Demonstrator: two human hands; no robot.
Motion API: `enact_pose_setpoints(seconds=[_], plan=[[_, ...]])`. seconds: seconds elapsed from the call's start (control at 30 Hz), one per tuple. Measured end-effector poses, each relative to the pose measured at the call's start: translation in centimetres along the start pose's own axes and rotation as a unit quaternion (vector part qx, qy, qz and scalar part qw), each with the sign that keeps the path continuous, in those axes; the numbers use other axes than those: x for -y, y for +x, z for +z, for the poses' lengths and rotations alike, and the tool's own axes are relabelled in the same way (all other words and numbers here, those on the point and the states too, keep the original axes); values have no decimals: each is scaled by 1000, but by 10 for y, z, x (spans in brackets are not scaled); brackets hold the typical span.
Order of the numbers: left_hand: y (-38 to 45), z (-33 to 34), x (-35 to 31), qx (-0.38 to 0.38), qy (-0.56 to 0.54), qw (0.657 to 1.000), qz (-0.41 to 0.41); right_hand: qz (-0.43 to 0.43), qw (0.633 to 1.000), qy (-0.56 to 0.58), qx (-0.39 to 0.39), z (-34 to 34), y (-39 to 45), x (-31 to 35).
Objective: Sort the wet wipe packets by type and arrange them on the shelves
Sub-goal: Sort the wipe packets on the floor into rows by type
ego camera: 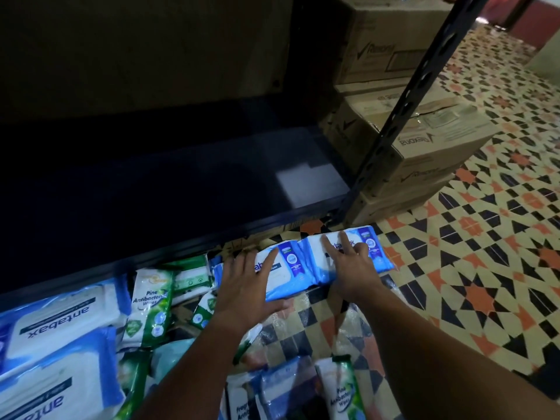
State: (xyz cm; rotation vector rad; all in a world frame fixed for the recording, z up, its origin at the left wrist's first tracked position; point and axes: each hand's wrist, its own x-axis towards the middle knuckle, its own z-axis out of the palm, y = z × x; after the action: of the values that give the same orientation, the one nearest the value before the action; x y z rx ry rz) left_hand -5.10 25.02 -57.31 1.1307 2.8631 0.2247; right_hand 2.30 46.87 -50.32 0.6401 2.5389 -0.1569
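Observation:
Two blue and white wet wipe packets lie side by side just in front of the dark bottom shelf (181, 192). My left hand (248, 283) rests flat on the left packet (285, 277), fingers spread and straight, thumb along its near edge. My right hand (351, 268) lies on the right packet (375, 247) with straight fingers; its thumb is hidden. Larger blue antabax packets (60, 316) and green pine antibacterial packets (151, 298) are heaped at the lower left. Another green packet (342, 389) lies near my forearms.
A black perforated shelf post (424, 86) rises at the shelf's right end. Stacked cardboard boxes (424, 140) stand behind it. Patterned tile floor (485, 237) spreads to the right. Clear plastic wrap (348, 334) lies on the floor under my right forearm.

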Motion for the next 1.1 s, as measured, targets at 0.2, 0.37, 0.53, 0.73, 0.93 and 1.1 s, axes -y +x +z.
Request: enact_pose_setpoints(seconds=[0.2,0.37,0.53,0.73,0.93,1.1], plan=[[-5,3,-11,11,9,1000,6,-1,1000,-5,-10,1,-2,1],[-8,-1,-17,37,10,999,-16,5,999,-11,-37,6,-4,5],[-7,-1,-16,42,2,999,-15,15,999,-10,-36,9,-8,7],[-7,7,-11,23,-4,1000,-3,14,999,-27,-23,9,-9,7],[-8,8,-8,13,1,1000,10,9,999,-34,-17,10,-7,8],[-8,9,-9,1,9,1000,11,13,1000,-25,-10,9,-7,8]])
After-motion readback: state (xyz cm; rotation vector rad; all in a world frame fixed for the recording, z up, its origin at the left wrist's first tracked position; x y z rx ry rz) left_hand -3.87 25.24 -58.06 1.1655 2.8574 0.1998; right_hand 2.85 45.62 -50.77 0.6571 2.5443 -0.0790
